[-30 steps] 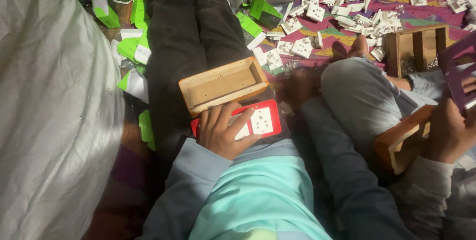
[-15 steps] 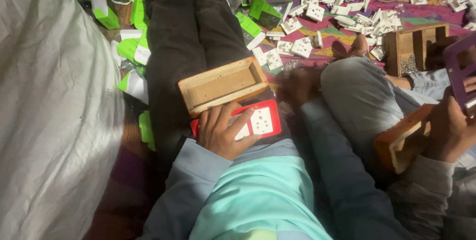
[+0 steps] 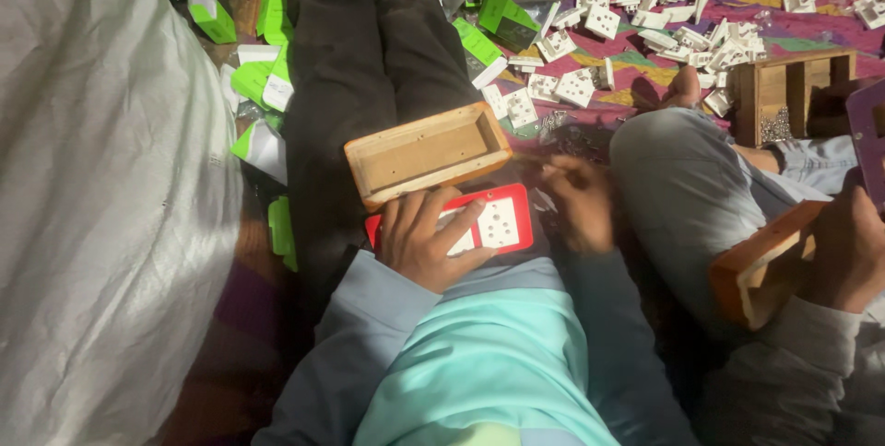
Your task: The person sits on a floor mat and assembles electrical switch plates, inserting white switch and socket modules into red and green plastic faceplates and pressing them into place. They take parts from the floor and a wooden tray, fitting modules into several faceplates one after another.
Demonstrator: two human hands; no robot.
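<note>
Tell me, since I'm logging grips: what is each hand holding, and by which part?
The left hand presses its fingers flat on the left half of the red-framed socket plate on the lap. The right hand is blurred; any hold cannot be told.

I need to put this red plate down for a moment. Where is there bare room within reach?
The open wooden box is empty inside. Dark trouser legs above it are bare. Crowded: white socket pieces on the patterned mat, green cartons by the grey sheet, and the co-worker's knee to the right.

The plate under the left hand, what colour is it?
Red plate with white inserts; head view.
</note>
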